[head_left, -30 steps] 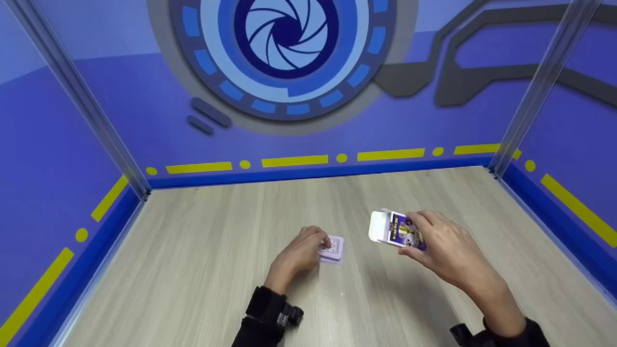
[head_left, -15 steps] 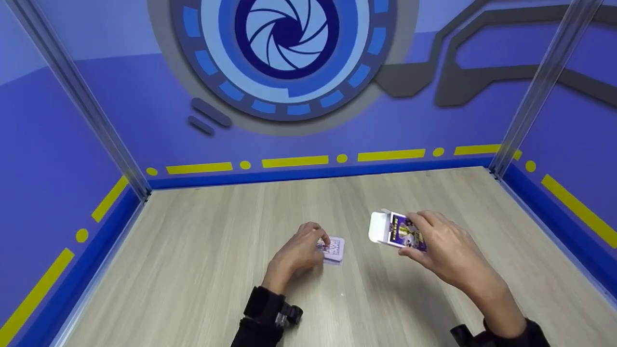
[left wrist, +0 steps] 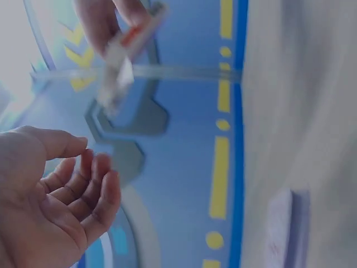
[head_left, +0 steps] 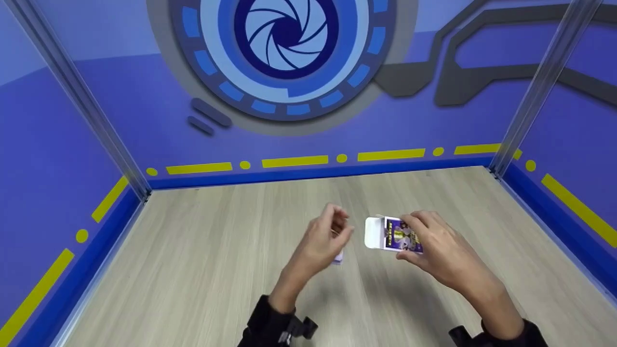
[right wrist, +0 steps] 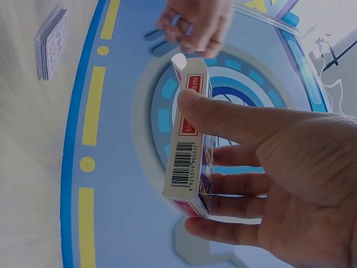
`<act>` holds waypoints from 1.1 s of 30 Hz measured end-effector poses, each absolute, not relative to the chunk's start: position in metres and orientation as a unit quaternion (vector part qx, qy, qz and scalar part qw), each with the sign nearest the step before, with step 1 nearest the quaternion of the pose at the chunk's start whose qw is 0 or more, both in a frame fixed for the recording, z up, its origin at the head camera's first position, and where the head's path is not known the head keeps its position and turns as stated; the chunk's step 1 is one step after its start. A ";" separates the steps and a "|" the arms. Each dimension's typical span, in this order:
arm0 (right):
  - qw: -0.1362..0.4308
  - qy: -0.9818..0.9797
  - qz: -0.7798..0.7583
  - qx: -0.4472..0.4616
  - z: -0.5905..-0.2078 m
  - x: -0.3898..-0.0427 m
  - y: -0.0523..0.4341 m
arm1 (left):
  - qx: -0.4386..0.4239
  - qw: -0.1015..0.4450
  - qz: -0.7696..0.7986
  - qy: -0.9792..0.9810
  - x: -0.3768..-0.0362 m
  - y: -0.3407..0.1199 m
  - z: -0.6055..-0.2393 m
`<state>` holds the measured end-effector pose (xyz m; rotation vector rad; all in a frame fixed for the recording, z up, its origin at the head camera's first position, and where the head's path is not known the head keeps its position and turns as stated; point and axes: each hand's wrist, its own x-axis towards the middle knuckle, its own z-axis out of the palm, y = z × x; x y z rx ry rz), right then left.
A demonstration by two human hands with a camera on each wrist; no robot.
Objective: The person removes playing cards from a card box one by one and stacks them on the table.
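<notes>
A purple-printed playing card box is in my right hand, gripped between thumb and fingers above the table. Its white flap stands open on the left; in the right wrist view the barcode side of the box shows. My left hand is raised with its fingers loosely bent. Nothing shows between thumb and fingers of the left hand in the left wrist view. Below it lies a deck of cards, mostly hidden by the hand; the right wrist view shows the stacked deck.
The wooden tabletop is bounded by a blue back wall with yellow marks. Side walls rise left and right, with metal posts at the corners.
My left hand has let go of the deck and risen up and to the right, toward the box. The right hand and box have shifted slightly left; the deck stays on the table.
</notes>
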<state>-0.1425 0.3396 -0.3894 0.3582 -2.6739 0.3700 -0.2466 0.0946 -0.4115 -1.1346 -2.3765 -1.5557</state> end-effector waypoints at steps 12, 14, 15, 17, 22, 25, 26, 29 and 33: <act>0.213 -0.957 0.123 0.152 -0.386 -0.139 0.330 | -0.383 0.028 -0.513 -0.767 -0.212 0.113 -0.401; 0.218 -0.956 0.122 0.156 -0.385 -0.138 0.329 | -0.378 0.031 -0.514 -0.770 -0.213 0.113 -0.402; 0.221 -0.955 0.122 0.158 -0.384 -0.138 0.329 | -0.375 0.031 -0.515 -0.770 -0.213 0.114 -0.402; 0.226 -0.953 0.122 0.161 -0.384 -0.136 0.328 | -0.366 0.029 -0.522 -0.770 -0.213 0.115 -0.404; 0.242 -0.947 0.118 0.173 -0.383 -0.135 0.326 | -0.340 0.005 -0.551 -0.762 -0.213 0.117 -0.407; 0.247 -0.945 0.115 0.178 -0.384 -0.135 0.325 | -0.335 -0.007 -0.563 -0.755 -0.214 0.117 -0.409; 0.249 -0.945 0.114 0.179 -0.384 -0.136 0.325 | -0.334 -0.011 -0.567 -0.753 -0.215 0.117 -0.410; 0.251 -0.944 0.111 0.183 -0.385 -0.136 0.323 | -0.332 -0.016 -0.572 -0.750 -0.216 0.117 -0.412; 0.255 -0.942 0.108 0.188 -0.385 -0.136 0.323 | -0.321 -0.015 -0.575 -0.752 -0.216 0.119 -0.412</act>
